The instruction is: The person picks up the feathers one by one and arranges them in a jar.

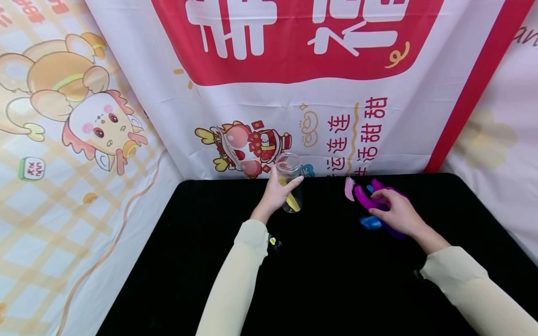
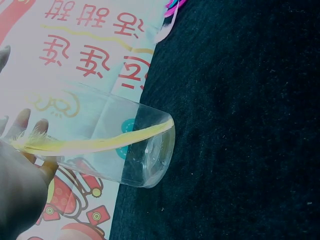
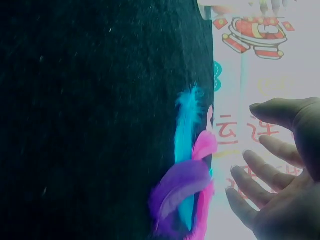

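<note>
A clear jar (image 1: 298,193) with a yellow feather (image 2: 95,145) inside it is in my left hand (image 1: 275,191), whose fingers wrap around its side. The jar's mouth faces up in the head view. To the right, my right hand (image 1: 397,211) hovers over a loose pile of feathers, fingers spread and nothing between them in the right wrist view. That pile has a purple feather (image 3: 180,187), a bright blue feather (image 3: 184,130), a magenta feather (image 1: 364,198) and a pale pink feather (image 1: 349,189). In the head view the hand covers part of the pile.
A black cloth-covered table (image 1: 328,280) lies under both hands. Behind its far edge hangs a white and red printed cloth (image 1: 252,102). Another printed cloth (image 1: 54,186) hangs along the left side, and a pale one (image 1: 500,186) on the right.
</note>
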